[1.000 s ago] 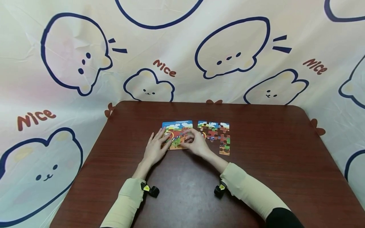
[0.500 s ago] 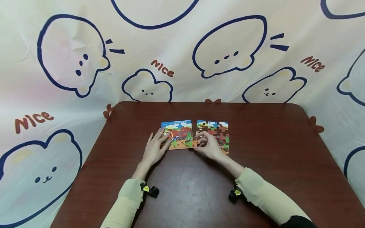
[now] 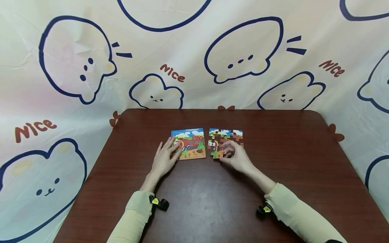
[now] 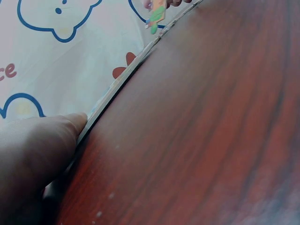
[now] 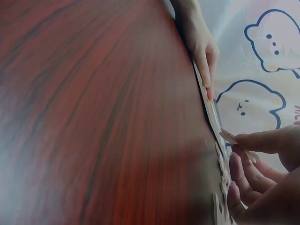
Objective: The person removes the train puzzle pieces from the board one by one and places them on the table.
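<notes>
My left hand (image 3: 164, 157) rests with its fingers extended on the left side of a picture board (image 3: 194, 155) that shows a colourful train scene. In the left wrist view its thumb (image 4: 51, 136) touches the board's edge. My right hand (image 3: 238, 158) pinches a puzzle piece (image 5: 228, 136) between thumb and fingers, held above the table. From the left wrist view this puzzle piece (image 4: 158, 16) looks orange with green. Just behind the right hand lies a partly joined jigsaw (image 3: 214, 132) with gaps between its pieces; the hand hides its lower right part.
The dark brown wooden table (image 3: 197, 202) has rounded far corners. A pale curtain (image 3: 194, 50) with cartoon bears hangs behind and beside it. Black wrist cameras are strapped over both pale sleeves (image 3: 130, 216).
My right hand has moved right with the puzzle piece, from over the picture board to the jigsaw's lower part. My left hand stays on the board.
</notes>
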The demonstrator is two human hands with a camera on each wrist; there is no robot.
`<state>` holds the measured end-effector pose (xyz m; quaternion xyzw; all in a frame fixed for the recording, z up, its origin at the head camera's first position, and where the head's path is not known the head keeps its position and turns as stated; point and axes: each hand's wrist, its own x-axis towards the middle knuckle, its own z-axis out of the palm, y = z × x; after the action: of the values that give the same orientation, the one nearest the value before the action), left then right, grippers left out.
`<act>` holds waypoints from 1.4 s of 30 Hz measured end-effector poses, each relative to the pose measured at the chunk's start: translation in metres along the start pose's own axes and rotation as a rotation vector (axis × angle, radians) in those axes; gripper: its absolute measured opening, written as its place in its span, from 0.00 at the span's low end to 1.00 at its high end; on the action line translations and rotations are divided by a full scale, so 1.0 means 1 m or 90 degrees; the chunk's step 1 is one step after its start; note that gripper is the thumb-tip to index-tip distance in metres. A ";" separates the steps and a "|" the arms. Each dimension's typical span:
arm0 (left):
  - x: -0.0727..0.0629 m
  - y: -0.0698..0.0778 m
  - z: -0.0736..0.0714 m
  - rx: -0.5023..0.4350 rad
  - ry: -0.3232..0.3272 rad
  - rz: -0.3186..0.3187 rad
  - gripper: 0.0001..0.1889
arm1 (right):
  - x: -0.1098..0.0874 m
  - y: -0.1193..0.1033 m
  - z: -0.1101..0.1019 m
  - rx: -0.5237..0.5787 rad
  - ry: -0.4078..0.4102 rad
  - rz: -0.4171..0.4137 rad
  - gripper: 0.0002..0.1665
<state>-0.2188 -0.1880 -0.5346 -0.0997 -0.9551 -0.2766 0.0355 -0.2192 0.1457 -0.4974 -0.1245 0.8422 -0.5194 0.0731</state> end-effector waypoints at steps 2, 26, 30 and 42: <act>0.000 0.000 0.000 -0.002 -0.004 -0.003 0.29 | -0.002 0.002 -0.004 -0.022 0.005 -0.005 0.23; 0.002 -0.001 0.000 -0.005 0.001 -0.002 0.28 | -0.013 0.017 -0.016 -0.261 0.075 -0.084 0.20; 0.002 -0.001 0.000 -0.004 0.003 -0.001 0.28 | -0.013 0.018 -0.017 -0.277 0.065 -0.082 0.20; 0.001 0.000 0.001 0.001 -0.006 -0.009 0.28 | -0.013 0.024 -0.018 -0.293 0.046 -0.062 0.22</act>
<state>-0.2195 -0.1876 -0.5360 -0.0945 -0.9561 -0.2757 0.0294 -0.2144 0.1748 -0.5110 -0.1596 0.9336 -0.3206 -0.0121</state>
